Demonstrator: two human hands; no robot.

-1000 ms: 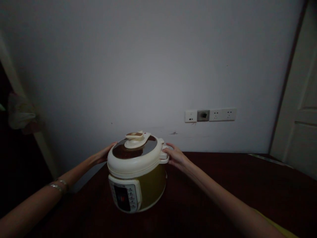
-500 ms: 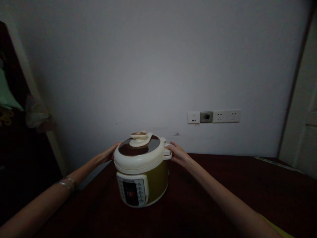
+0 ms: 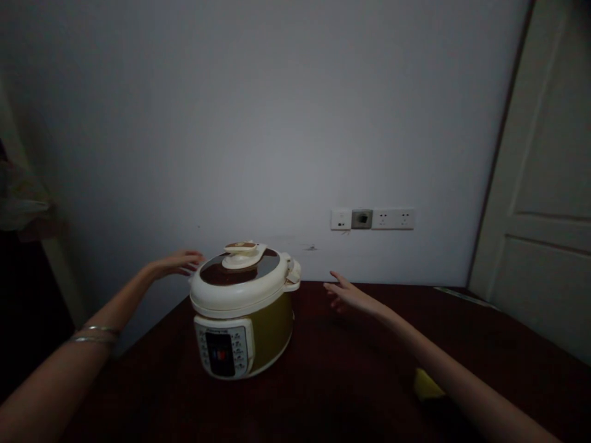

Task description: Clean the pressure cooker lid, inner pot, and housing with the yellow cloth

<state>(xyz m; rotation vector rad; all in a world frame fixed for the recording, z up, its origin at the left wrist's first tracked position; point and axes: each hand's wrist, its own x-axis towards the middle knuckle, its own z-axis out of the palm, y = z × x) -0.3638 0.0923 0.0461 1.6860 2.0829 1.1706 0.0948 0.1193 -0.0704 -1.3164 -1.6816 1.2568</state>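
Observation:
An electric pressure cooker with a green body, a cream lid and a front control panel stands upright on the dark red table. Its lid is on, with a raised handle at the top. My left hand is beside the lid's left edge, fingers stretched out; whether a fingertip touches the rim I cannot tell. To the right of the cooker, apart from its side grip, my right hand hovers with spread fingers and holds nothing.
Behind the table a pale wall carries a row of sockets and switches. A yellow item lies partly behind my right forearm. A white door is at the right, and a plastic bag hangs at the far left.
Both hands have let go of the cooker's sides and moved outward, the right one farther. The view has turned to the right, showing more of the door and the yellow item.

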